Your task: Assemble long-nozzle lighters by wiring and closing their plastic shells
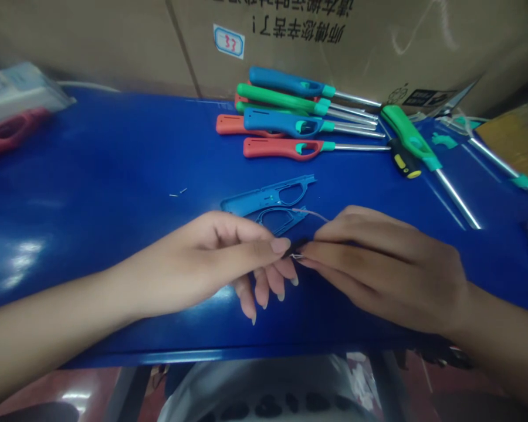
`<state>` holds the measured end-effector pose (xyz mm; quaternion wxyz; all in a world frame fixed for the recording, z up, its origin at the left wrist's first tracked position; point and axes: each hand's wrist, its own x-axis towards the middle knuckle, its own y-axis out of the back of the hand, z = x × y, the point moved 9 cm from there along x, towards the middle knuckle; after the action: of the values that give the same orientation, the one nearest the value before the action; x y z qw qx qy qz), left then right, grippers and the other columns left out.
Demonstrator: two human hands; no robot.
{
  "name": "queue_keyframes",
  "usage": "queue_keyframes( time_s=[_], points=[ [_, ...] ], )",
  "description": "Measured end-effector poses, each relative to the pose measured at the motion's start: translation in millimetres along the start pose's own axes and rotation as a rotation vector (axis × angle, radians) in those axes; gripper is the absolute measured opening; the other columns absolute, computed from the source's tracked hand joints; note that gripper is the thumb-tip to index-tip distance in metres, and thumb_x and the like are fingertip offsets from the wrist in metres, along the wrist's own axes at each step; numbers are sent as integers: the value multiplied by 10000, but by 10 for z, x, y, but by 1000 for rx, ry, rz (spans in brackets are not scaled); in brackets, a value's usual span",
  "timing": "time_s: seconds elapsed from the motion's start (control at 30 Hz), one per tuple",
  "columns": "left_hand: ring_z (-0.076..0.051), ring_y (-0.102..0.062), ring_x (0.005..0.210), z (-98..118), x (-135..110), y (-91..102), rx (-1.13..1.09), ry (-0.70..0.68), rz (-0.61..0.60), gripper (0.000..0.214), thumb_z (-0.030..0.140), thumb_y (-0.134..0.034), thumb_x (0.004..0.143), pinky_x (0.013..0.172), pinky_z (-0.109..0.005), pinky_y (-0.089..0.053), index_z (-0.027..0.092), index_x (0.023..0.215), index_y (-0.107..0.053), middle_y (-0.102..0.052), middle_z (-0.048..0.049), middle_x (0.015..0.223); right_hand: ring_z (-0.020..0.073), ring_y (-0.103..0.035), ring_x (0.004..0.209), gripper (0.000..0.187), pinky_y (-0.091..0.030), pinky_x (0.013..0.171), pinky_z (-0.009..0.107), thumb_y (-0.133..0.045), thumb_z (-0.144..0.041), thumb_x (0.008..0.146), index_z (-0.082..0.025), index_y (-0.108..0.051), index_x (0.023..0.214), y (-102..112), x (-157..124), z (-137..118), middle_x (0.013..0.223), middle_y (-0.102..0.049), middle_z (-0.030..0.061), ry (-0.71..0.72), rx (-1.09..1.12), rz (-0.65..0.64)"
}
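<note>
Between thumb and index finger, my left hand (229, 252) pinches a small black part (296, 246), its other fingers hanging loose below. My right hand (387, 264) closes its fingertips on the right end of that part, where a thin pale wire (296, 256) shows. What exactly the part is stays mostly hidden by the fingers. Just behind the hands lie two blue lighter casing halves (264, 195), their inner sides up. A thin wire (312, 214) runs from near the casing toward my right fingers.
Several long-nosed lighters (286, 149) are piled at the back, with a green lighter (407, 138) and a black-yellow screwdriver (405, 159) to their right. Small screws (178, 192) lie left of the casing. A cardboard box (127, 47) stands behind the blue table (92, 193). A red casing (13, 132) sits far left.
</note>
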<state>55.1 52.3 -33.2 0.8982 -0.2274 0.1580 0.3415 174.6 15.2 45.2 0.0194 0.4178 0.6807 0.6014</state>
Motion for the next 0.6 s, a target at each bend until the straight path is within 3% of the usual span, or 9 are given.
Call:
queue_keyframes(
  time_s=[0.1,0.4,0.6],
  points=[
    [-93,-715,576,-3,-15,-7,-4,15,-29,229,316,-729,991,544,-131,-616,152,872,-836,-777,-24,728,164,-639,802,122,-538,736,342,-633,-98,1015,-130,-747,1043,-35,2,1,935,-758,50,20,-7,-35],
    [-92,-686,618,-91,-27,-50,-100,113,-61,134,214,-767,945,524,-142,-629,153,842,-827,-760,-7,732,156,-634,743,232,-515,684,333,-592,-119,1043,-118,-752,876,-39,39,-26,844,-761,56,23,-43,-11],
    [-70,-674,582,-74,-15,2,-44,88,-7,179,258,-800,925,522,-112,-610,163,774,-804,-738,23,681,164,-593,728,207,-482,674,348,-591,-101,1031,-120,-740,890,-62,0,-25,837,-746,54,59,-57,2]
  ],
)
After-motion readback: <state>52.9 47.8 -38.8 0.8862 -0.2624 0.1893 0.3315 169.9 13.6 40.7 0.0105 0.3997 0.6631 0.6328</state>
